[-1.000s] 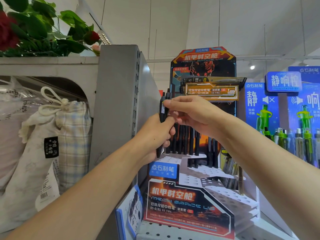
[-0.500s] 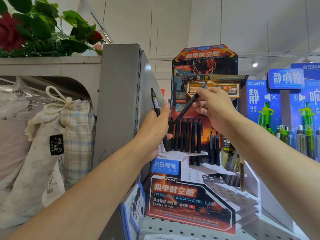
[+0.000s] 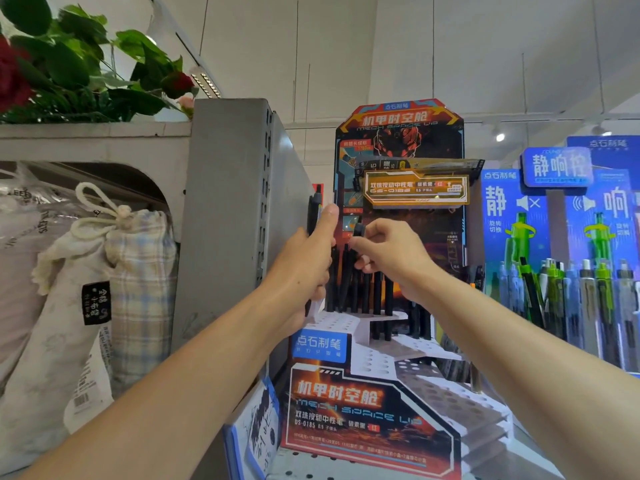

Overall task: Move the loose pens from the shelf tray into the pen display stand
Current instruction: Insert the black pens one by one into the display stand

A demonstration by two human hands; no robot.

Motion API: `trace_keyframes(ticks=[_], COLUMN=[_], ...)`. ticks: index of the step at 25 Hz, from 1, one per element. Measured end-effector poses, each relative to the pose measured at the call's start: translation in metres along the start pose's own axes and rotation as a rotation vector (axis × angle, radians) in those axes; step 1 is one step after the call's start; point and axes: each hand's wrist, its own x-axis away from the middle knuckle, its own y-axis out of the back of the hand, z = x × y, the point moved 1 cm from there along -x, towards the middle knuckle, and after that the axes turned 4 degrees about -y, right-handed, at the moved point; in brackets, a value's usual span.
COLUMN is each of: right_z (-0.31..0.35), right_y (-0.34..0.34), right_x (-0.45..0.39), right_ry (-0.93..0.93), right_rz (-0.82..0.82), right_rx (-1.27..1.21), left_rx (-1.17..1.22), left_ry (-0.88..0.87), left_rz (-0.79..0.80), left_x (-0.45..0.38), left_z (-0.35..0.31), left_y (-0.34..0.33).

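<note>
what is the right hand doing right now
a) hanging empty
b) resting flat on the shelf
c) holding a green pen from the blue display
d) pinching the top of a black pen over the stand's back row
d: the right hand pinches the top end of a black pen that stands upright among the row of pens in the pen display stand, while the left hand grips another black pen.

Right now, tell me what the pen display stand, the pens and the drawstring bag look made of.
Pen display stand: looks like printed cardboard, glossy graphics, white tiers punched with holes. Black pens: probably plastic, matt barrels; the right hand pinches one, the left hand holds another. Drawstring bag: woven fabric, plaid pattern, soft folds, rope cord.
</note>
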Motion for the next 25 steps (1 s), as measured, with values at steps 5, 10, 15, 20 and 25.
trace_keyframes(ticks=[5,10,15,20,25], right_z=[0.0005,0.0031,0.0056,0.0060,0.0043], right_y=[-0.0031,-0.0029,-0.0013,-0.0040,-0.0031], right_x=[-0.0027,-0.0020,-0.0022,-0.0024,-0.0044], right_ry=[0.002,0.000,0.006,0.019,0.022], right_rz=[0.000,0.018,0.020,0.021,0.009], right_rx=[0.007,0.009,0.005,0.021,0.072], left_rx=[0.144,0.133,0.033,0.013,0.006], left_ry=[0.057,0.055,-0.011,-0.036,-0.042], left_rz=[0.011,-0.011,-0.031,-0.038,-0.039], left_x=[-0.0018,-0.0001,0.0009,0.0021,0.0029], left_z=[0.0048,0.0049,0.0048,0.0048,0.0051], left_y=[0.0023,0.0034,0.0037,0.0048,0.0052])
